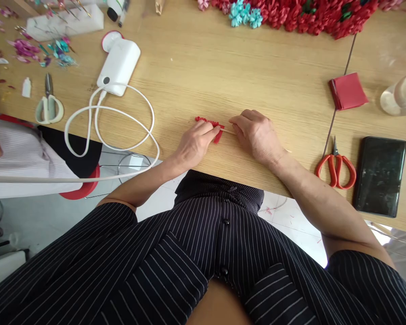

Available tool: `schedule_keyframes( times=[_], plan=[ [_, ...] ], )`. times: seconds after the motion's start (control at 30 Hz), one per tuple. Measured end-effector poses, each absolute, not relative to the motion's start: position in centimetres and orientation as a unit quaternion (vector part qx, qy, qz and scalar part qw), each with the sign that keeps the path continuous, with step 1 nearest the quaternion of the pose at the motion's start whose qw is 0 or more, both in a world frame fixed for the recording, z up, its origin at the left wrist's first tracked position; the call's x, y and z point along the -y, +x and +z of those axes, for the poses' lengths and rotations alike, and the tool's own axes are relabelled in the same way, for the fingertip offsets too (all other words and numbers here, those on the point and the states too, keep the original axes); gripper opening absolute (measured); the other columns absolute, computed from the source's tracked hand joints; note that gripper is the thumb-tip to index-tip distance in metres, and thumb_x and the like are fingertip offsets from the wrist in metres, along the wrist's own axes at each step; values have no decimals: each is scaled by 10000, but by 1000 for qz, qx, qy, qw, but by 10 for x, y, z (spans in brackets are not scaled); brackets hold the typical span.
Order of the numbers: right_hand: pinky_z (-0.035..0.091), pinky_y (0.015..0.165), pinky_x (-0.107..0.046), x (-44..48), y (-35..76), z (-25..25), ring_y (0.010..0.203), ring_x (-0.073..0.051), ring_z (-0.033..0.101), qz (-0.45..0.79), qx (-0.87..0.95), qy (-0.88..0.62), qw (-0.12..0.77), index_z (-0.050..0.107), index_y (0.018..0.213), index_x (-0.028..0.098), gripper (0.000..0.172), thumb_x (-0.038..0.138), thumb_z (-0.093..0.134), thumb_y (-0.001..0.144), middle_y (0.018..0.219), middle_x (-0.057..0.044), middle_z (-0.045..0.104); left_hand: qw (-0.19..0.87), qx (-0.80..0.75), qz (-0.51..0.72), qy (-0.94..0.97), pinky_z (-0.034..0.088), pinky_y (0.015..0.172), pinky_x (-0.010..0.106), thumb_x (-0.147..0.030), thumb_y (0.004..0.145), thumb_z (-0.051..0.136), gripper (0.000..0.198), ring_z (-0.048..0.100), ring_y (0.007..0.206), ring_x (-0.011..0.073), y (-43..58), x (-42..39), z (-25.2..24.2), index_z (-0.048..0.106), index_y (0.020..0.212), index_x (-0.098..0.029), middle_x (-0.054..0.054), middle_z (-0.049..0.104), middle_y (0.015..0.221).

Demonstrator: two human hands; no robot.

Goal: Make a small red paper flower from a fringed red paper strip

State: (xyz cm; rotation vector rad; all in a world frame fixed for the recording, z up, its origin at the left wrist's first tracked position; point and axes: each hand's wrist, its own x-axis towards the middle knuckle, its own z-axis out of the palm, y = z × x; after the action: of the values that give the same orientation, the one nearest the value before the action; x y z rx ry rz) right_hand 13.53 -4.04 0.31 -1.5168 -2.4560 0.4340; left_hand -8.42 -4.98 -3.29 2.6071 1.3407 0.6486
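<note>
A strip of frilled red paper (209,126) is wrapped around one end of a thin wooden stick (228,131), low over the light wooden table (203,76). My left hand (194,142) is shut on the red paper where it meets the stick. My right hand (256,136) grips the stick's other side, and its fingers hide part of the shaft. Only a short length of stick shows between my hands.
To the right lie a folded red paper square (348,91), red-handled scissors (336,167) and a black phone (379,176). A white corded device (119,67) and cream-handled scissors (49,106) sit left. Red paper flowers (291,13) line the far edge.
</note>
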Motion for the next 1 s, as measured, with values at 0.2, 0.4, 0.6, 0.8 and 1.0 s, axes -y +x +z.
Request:
schedule_keyframes(
  times=[0.2,0.4,0.6,0.8,1.0],
  plan=[
    [478,849,-366,43,136,3,1034,-246,613,137,840,-512,114,718,1141,195,380,240,344,1089,1131,-137,722,68,-450,210,865,564,965,375,-389,1143,269,450,669,1001,212,-83,48,-34,682,1206,-221,71,697,979],
    [464,844,-373,47,135,2,1004,-248,590,133,847,-503,108,713,1055,158,313,263,419,1068,1101,-155,707,87,-456,202,862,556,956,378,-338,1137,322,408,657,1001,210,-83,47,-33,705,1168,-203,71,697,993],
    [465,846,-374,47,135,0,983,-245,602,138,841,-512,108,710,1043,146,290,240,436,1060,1077,-152,706,32,-458,254,852,571,888,398,-269,1083,473,290,638,970,214,-88,41,-27,758,1128,-248,58,683,978],
    [472,850,-384,48,133,3,998,-257,610,137,841,-514,99,706,1056,135,305,230,416,1063,1091,-164,704,52,-458,245,853,537,865,460,-320,1036,561,241,592,949,237,-83,27,-30,741,885,-264,49,609,909],
    [491,867,-413,48,126,4,1030,-284,623,106,843,-525,48,693,1109,112,349,207,359,1072,1142,-199,704,52,-453,238,858,503,851,441,-316,1037,569,258,591,949,228,-82,24,-35,701,832,-230,44,625,924]
  ],
)
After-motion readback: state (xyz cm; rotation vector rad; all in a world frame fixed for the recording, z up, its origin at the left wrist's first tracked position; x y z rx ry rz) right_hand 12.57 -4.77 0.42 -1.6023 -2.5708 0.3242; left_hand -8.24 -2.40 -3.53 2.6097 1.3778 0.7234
